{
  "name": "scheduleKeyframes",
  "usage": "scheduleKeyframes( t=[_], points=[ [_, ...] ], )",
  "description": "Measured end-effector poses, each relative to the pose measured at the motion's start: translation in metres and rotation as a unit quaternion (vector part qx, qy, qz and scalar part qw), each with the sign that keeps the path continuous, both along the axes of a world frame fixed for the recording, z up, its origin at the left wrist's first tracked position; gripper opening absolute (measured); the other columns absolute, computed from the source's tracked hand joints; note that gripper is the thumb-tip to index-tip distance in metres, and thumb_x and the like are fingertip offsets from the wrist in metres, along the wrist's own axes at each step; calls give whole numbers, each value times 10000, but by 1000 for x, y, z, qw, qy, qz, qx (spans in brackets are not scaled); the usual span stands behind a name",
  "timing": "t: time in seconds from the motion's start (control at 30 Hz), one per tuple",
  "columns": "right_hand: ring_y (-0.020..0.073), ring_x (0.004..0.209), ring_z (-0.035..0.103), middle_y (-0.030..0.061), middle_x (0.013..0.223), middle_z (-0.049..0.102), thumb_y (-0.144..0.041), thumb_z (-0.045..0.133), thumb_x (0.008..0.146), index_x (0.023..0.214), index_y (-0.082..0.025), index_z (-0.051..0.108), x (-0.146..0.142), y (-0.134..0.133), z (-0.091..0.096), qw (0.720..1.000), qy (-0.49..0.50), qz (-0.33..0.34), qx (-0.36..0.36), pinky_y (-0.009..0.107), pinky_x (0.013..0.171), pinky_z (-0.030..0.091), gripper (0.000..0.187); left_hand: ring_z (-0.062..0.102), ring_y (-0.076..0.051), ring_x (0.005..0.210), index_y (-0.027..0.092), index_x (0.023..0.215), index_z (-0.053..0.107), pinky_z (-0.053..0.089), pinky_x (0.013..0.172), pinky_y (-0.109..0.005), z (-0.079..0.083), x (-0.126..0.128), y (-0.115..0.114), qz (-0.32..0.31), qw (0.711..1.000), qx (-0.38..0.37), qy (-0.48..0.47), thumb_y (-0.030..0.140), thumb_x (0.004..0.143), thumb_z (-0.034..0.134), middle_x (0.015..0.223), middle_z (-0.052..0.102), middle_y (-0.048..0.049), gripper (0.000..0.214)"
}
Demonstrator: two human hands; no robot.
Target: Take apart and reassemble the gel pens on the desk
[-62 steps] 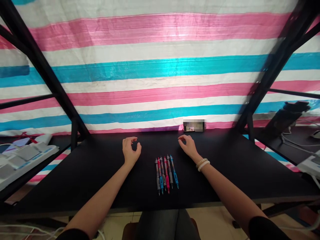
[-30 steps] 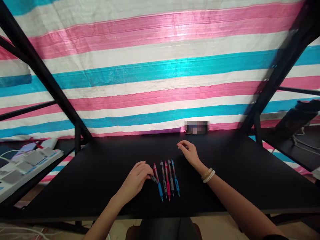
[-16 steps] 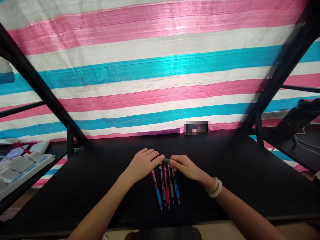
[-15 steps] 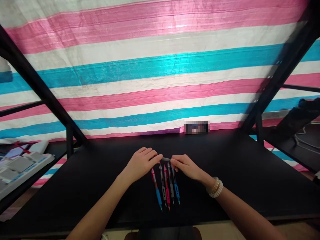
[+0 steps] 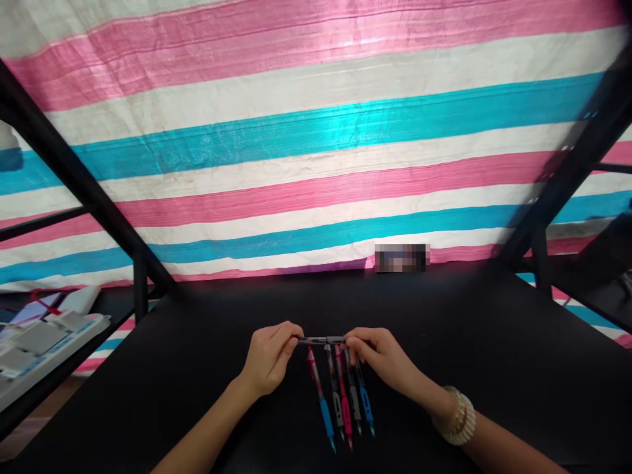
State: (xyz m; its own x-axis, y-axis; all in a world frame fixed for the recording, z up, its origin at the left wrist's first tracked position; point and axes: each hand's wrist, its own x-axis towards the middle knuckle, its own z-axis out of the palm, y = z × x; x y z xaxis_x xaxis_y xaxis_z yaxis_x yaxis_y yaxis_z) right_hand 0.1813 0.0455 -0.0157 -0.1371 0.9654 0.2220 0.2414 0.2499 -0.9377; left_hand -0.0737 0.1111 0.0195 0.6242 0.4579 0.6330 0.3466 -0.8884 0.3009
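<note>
Between my two hands a grey and clear pen point(image 5: 320, 340) is held level, crosswise above the tops of the other pens. My left hand point(image 5: 271, 355) pinches its left end, and my right hand point(image 5: 378, 352) pinches the right end. Below lie several pens side by side on the black table: a blue and red pen point(image 5: 326, 418) at the left, a grey pen point(image 5: 338, 405), a pink pen point(image 5: 346, 411), another grey pen point(image 5: 354, 398), and a blue pen point(image 5: 365, 400) at the right. My right fingers partly cover the upper ends of the right-hand pens.
The black table point(image 5: 207, 368) has dark metal posts at both sides. A striped plastic sheet point(image 5: 316, 178) hangs behind it. At the left stands a white power strip point(image 5: 64, 359) with plugs in it. A blurred-out item point(image 5: 402, 258) sits at the back edge.
The view has shifted, so the pens appear lower and farther right. My hands have moved apart along the grey pen, showing more of it. The pens on the table keep their arrangement.
</note>
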Motion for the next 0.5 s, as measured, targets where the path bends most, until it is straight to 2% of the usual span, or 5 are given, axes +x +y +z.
scheduleKeyframes(
  t=[0.1, 0.27, 0.33, 0.4, 0.5],
  points=[
    [161, 571, 572, 10, 637, 682, -354, 558, 1036, 695, -211, 696, 0, -2, -2, 1000, 12, -14, -2, 269, 550, 425, 395, 571, -140, 508, 218, 907, 615, 415, 519, -255, -4, 1, -5, 5, 998, -64, -21, 285, 1094, 375, 663, 609, 19, 312],
    [171, 580, 613, 10, 632, 698, -352, 584, 1016, 775, -211, 749, -1, -3, -2, 999, 32, -33, -4, 275, 571, 470, 325, 434, -131, 435, 212, 1089, 687, 320, 476, -264, -5, 2, -10, 3, 987, -145, -65, 368, 1092, 439, 559, 477, 75, 294],
    [176, 592, 630, 12, 638, 704, -349, 591, 1012, 774, -212, 754, -2, -4, -2, 999, 38, -36, -3, 278, 586, 489, 319, 397, -131, 435, 216, 1100, 706, 297, 482, -269, -4, 2, -11, -5, 978, -185, -94, 401, 1080, 470, 530, 428, 87, 301],
    [179, 596, 637, 14, 639, 702, -346, 596, 1009, 755, -213, 750, -3, -4, -2, 998, 42, -40, -2, 281, 592, 498, 325, 420, -131, 450, 219, 1073, 728, 305, 497, -271, -3, 1, -11, -8, 970, -222, -99, 413, 1068, 496, 544, 484, 75, 303],
    [183, 594, 641, 14, 633, 691, -354, 592, 1010, 773, -218, 760, -5, -5, -3, 998, 45, -52, 3, 288, 591, 507, 322, 540, -141, 507, 223, 1000, 760, 364, 531, -272, -5, 0, -10, -13, 963, -253, -97, 424, 1060, 507, 672, 664, 20, 328]
  ],
)
